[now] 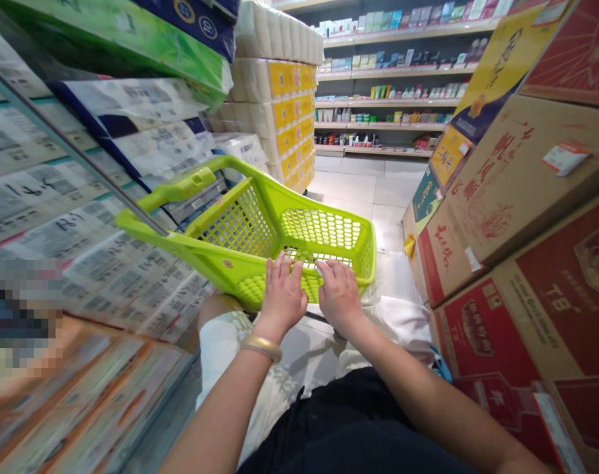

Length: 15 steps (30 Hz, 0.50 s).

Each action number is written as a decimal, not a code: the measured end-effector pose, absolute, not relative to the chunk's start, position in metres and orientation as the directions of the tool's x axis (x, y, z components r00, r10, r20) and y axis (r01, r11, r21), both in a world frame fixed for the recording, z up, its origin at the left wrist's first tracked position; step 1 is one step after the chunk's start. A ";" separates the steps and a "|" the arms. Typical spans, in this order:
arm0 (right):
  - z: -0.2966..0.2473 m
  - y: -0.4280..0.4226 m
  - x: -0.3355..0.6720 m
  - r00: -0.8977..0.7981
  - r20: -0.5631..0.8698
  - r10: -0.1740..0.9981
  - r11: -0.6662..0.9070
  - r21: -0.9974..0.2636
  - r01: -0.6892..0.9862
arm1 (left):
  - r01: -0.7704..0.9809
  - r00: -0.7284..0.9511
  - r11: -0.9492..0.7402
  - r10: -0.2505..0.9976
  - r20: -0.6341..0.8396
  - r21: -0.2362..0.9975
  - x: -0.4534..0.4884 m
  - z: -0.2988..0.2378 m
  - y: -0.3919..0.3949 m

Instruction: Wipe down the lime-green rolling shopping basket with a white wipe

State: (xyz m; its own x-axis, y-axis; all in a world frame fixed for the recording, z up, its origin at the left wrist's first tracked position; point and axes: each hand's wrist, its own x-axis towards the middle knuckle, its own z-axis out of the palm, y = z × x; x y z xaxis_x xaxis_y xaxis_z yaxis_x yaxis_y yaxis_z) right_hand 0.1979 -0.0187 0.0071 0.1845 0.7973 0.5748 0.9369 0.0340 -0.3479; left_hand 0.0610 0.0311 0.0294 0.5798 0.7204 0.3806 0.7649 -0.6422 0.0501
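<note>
A lime-green shopping basket [324,230] with lattice sides stands before my knees, its inside showing no goods. Its green handle [191,181] is at the left end, where a metal pull rod [82,155] slants up. My left hand [284,293], with a gold bangle [261,348] on the wrist, lies at the near rim, fingers stretched out and apart. Beside it my right hand [339,293] bends its fingers over the same rim. A small whitish spot shows at its fingertips; what it is, I cannot make out.
Wrapped paper packs [146,131] are stacked at the left, with yellow-and-white tissue bundles [294,118] behind the basket. Cardboard cartons [497,178] rise close on the right. Shelves of small products [393,72] cross the far end, beyond a tiled floor [353,178].
</note>
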 end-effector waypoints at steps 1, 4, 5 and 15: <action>0.008 -0.018 0.197 0.170 0.575 0.800 0.046 -0.342 0.938 | 0.764 0.581 -0.643 0.719 0.381 0.048 0.060 0.029 0.031; 0.005 -0.025 0.207 0.143 0.584 0.799 0.068 -0.324 0.943 | 0.762 0.584 -0.646 0.716 0.383 0.045 0.059 0.029 0.031; 0.003 -0.029 0.213 0.144 0.588 0.796 0.067 -0.321 0.945 | 0.761 0.584 -0.647 0.715 0.384 0.046 0.059 0.028 0.031; 0.004 -0.033 0.212 0.234 0.553 0.800 -0.026 -0.358 0.934 | 0.759 0.567 -0.645 0.722 0.398 0.088 0.063 0.029 0.028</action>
State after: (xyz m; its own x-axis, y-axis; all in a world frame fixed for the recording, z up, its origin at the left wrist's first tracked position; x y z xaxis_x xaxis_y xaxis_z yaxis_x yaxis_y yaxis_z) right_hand 0.2121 -0.0329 0.0041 0.2338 0.7996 0.5532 0.9335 -0.0256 -0.3575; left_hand 0.0632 0.0283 0.0293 0.5666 0.7218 0.3975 0.7594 -0.6446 0.0881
